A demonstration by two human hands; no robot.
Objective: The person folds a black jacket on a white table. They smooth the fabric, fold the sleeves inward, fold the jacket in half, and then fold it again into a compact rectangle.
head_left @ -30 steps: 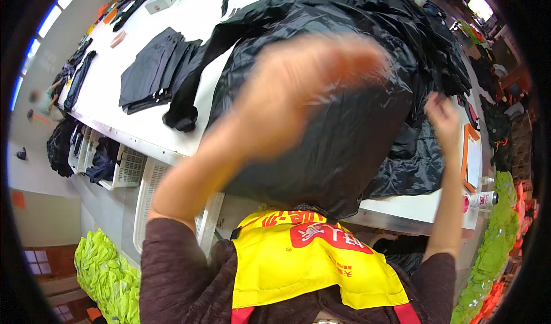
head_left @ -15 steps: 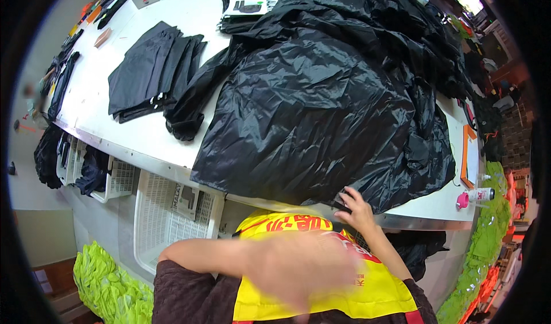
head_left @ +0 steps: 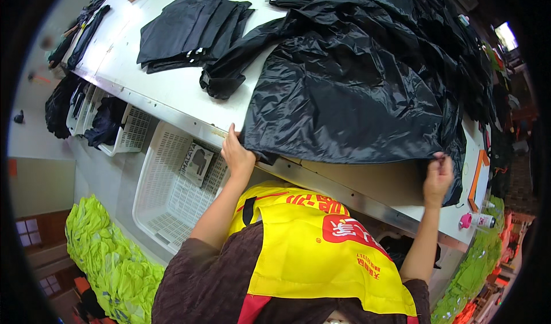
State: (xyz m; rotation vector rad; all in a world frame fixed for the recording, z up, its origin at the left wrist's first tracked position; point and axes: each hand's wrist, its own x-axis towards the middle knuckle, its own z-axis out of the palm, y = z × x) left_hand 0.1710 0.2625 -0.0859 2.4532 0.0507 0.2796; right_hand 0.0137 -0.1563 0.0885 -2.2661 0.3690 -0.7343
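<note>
Both hands on the black jacket's hem!
Left hand [head_left: 237, 154] and right hand [head_left: 438, 173] pinch the black jacket [head_left: 350, 94] at the desk [head_left: 172, 97] edge; its slick fabric might slip free.

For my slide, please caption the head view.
Left hand and right hand grip a black jacket's hem at the table edge.

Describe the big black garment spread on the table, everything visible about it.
The black garment is large, made of thin, shiny, crinkled fabric like a waterproof shell. It lies spread flat over the white table, its near hem reaching the table's front edge. One sleeve trails left toward a stack of folded dark pieces. The left hand pinches the hem's left corner, and the right hand pinches its right corner. More black fabric is heaped behind it.
</note>
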